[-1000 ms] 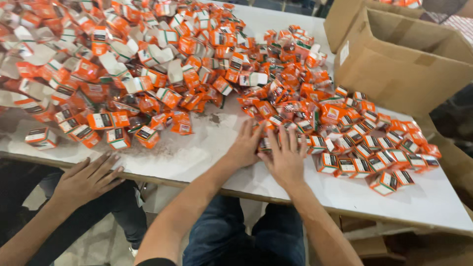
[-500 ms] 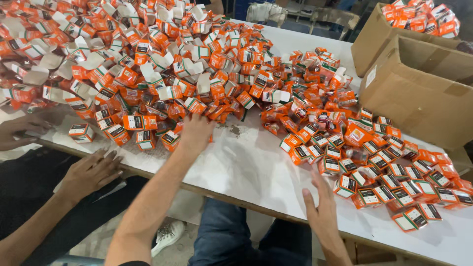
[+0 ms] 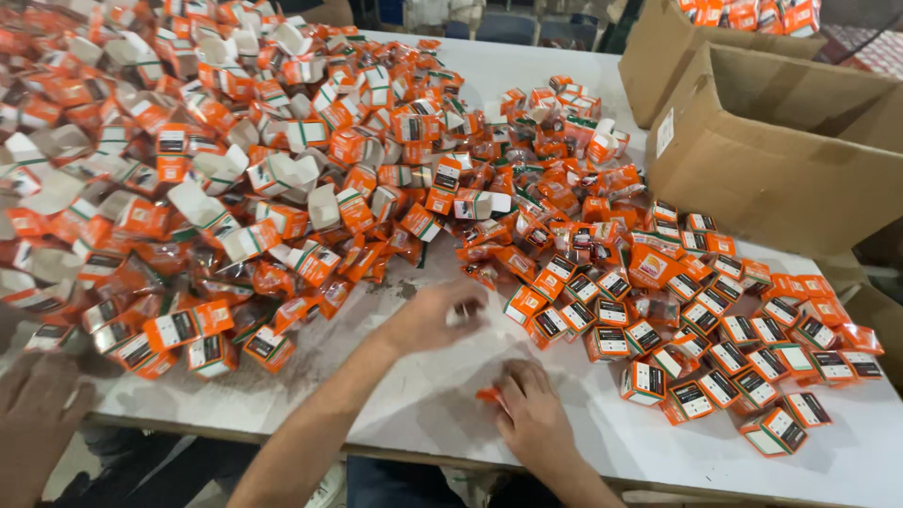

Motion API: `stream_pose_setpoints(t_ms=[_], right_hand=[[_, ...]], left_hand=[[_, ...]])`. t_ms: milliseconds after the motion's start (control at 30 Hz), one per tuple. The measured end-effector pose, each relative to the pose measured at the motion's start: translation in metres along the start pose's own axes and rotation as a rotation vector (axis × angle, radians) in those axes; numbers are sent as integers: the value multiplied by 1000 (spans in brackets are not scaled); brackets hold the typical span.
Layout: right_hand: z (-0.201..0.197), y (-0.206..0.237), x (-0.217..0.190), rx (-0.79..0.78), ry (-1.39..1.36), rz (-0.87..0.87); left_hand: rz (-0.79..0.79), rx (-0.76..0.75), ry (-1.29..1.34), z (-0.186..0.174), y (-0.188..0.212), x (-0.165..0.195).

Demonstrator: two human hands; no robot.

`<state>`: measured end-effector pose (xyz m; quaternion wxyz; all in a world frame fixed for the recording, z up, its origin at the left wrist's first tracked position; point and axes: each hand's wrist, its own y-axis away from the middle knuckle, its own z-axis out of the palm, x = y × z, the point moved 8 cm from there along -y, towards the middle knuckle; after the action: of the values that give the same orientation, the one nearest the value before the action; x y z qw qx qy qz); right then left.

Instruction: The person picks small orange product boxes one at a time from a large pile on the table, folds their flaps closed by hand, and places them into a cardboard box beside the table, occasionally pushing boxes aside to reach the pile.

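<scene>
My left hand [image 3: 428,318] hovers over the white table [image 3: 423,404] at the near edge of a big heap of small orange-and-white boxes [image 3: 282,160]. It is blurred, with fingers curled around a pale bit that I cannot identify. My right hand [image 3: 534,414] rests on the table near the front edge, its fingertips pinching a small orange piece [image 3: 488,395]. To the right of both hands, closed orange boxes with dark label ends [image 3: 715,329] lie in loose rows.
Two open cardboard cartons [image 3: 781,150] stand at the back right, the far one holding orange boxes. Another person's hand [image 3: 38,414] is at the table's front left corner. Many boxes in the left heap are open and empty.
My left hand has pulled back from the heap toward the table's middle. My right hand has moved left from the table edge and now pinches an orange piece. The view has shifted closer.
</scene>
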<state>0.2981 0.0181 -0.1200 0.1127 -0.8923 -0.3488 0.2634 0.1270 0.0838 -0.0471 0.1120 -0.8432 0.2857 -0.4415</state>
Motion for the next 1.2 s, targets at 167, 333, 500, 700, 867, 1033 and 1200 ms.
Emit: stream_pose_setpoints(t_ms=[167, 333, 500, 700, 867, 1033, 1200], right_hand=[[20, 7, 11, 26, -75, -263], [44, -8, 13, -22, -36, -367], [16, -67, 29, -97, -24, -330], [19, -95, 40, -92, -2, -322], [63, -33, 30, -32, 53, -341], [39, 11, 4, 109, 80, -285], [-4, 22, 16, 228, -409, 126]], left_hand=[[120, 353, -593, -56, -78, -49], [159, 131, -881, -44, -128, -103], [29, -140, -902, -38, -149, -135], [84, -131, -940, -46, -152, -111], [289, 66, -691, -69, -136, -55], [359, 207, -483, -64, -87, 32], [310, 234, -398, -35, 2, 88]])
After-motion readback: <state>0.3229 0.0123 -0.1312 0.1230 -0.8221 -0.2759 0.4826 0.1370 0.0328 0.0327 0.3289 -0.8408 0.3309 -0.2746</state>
